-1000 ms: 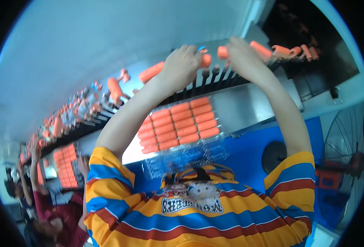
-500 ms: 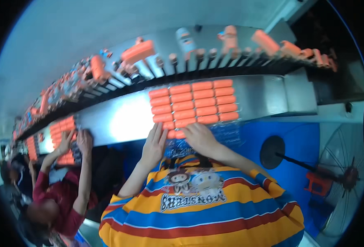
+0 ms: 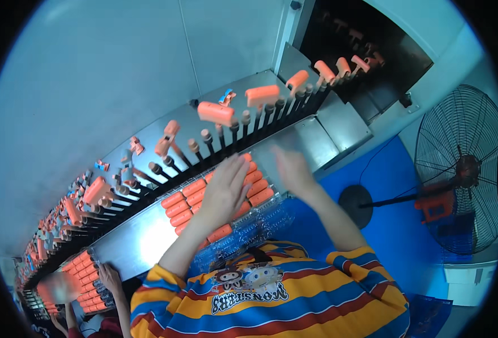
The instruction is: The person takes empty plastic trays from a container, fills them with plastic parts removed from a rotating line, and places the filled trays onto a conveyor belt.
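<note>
Rows of orange, rounded plastic shells [image 3: 176,209] lie in a clear plastic tray [image 3: 260,222] on the metal ledge. Above the middle of these rows is my left hand [image 3: 225,188], fingers stretched out and held flat, with nothing visible in it. It hides several shells. My right hand [image 3: 295,172] is raised just right of the tray, over the bare metal. Motion smears its fingers, and I cannot make out anything in them. Beyond both hands, orange shells such as a long one [image 3: 215,113] sit on a line of upright black spindles [image 3: 235,130].
The spindle line runs from far left to a dark opening [image 3: 367,50] at upper right. A small blue-and-orange part [image 3: 227,97] lies behind it. At right stands a black fan [image 3: 466,169]. A co-worker's hand [image 3: 111,278] is beside another filled tray [image 3: 88,281] at lower left.
My view has turned toward the right. Both hands have left the near-row shells; the left moved forward over the rows, the right out past the tray's right side.
</note>
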{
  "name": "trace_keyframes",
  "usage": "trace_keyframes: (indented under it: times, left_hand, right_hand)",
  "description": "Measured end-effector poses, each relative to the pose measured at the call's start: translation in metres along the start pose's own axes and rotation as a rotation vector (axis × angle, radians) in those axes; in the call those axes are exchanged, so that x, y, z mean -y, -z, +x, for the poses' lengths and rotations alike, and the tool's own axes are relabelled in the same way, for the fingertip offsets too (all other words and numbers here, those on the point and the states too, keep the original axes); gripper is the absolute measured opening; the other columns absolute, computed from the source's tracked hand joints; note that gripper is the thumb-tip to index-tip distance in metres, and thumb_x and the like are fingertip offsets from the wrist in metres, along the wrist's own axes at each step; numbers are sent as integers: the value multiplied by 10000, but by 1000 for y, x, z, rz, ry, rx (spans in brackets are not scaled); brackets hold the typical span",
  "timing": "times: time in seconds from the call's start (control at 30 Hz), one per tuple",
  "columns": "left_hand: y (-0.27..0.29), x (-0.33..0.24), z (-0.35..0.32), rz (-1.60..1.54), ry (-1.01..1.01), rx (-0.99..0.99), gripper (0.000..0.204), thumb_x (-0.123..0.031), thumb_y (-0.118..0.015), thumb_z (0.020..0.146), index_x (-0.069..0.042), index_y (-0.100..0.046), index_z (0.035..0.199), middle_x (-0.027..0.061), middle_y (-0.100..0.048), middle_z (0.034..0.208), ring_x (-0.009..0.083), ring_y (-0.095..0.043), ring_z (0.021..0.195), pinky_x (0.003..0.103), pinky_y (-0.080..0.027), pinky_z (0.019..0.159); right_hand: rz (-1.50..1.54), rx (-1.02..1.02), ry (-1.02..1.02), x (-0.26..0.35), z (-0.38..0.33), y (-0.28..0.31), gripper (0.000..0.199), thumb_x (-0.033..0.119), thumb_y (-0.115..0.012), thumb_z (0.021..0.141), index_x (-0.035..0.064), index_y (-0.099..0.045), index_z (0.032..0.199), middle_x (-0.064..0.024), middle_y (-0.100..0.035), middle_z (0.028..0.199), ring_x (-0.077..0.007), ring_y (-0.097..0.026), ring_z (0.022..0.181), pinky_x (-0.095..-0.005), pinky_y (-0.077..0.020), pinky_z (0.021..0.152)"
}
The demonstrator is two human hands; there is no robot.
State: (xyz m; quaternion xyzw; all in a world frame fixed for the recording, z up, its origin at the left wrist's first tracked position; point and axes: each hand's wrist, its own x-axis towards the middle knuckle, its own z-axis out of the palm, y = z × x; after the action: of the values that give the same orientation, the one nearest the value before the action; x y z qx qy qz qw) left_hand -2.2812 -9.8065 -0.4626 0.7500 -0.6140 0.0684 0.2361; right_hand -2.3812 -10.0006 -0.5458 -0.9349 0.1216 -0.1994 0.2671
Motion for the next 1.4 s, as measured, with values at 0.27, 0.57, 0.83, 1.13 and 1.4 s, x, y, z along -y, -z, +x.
trace_keyframes:
  times: [0.27,0.57,0.83,1.13,1.4]
  left_hand:
    - [-6,52,181,344,-79,104,362,-92,-619,799,57,-530,1117,208,-581,1103,351,-556,1089,415,-465,878]
    - [3,58,144,385,266,304,230,-52,-620,777,17,-552,985,204,-589,960,367,-612,906,426,-508,770]
    - [39,73,65,455,273,-8,184,17,-599,737,1,-516,901,154,-573,891,333,-589,839,419,-485,750]
    - [81,101,11,249,463,-115,441,-268,-622,902,47,-542,1201,234,-620,997,300,-656,827,377,-504,674]
    - [130,127,1,71,718,175,244,-152,-627,843,46,-603,983,176,-667,697,241,-644,528,367,-500,545]
  right_hand:
    - [-257,49,511,-75,161,106,345,20,-648,721,28,-558,1053,-114,-562,1146,-291,-521,1107,-402,-429,906]
    - [-206,163,529,-55,178,70,270,178,-708,753,15,-573,920,-124,-599,916,-307,-594,938,-396,-493,778]
    - [-36,-274,714,20,120,51,220,117,-661,767,41,-568,952,-92,-595,918,-260,-586,918,-363,-476,810]
    - [96,405,341,-15,-41,-9,428,157,-721,749,47,-574,1136,-116,-618,1052,-302,-573,1009,-409,-441,885]
    - [142,429,237,-9,-62,-6,445,125,-725,748,53,-563,1156,-122,-617,1066,-310,-569,1016,-403,-440,891]
